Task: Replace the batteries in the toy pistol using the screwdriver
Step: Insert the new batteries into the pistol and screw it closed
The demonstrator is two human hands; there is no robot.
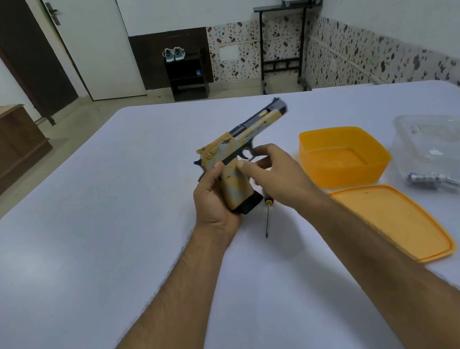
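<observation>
The yellow and grey toy pistol [238,155] is held upright above the white table [83,223], muzzle pointing away and to the right. My left hand [214,199] wraps around its grip from the left, near the black base of the magazine. My right hand [275,174] is close on the right, its thumb resting on the grip's side. The screwdriver [268,216] sits in that hand, its thin dark shaft sticking out below, pointing toward me. A small pack of batteries [434,178] lies on the table at the far right.
An open orange box [343,156] stands right of my hands, its orange lid [390,223] flat in front of it. A clear plastic box [438,141] sits behind the batteries. Beyond the table's far edge are a black shelf [188,77] and a door.
</observation>
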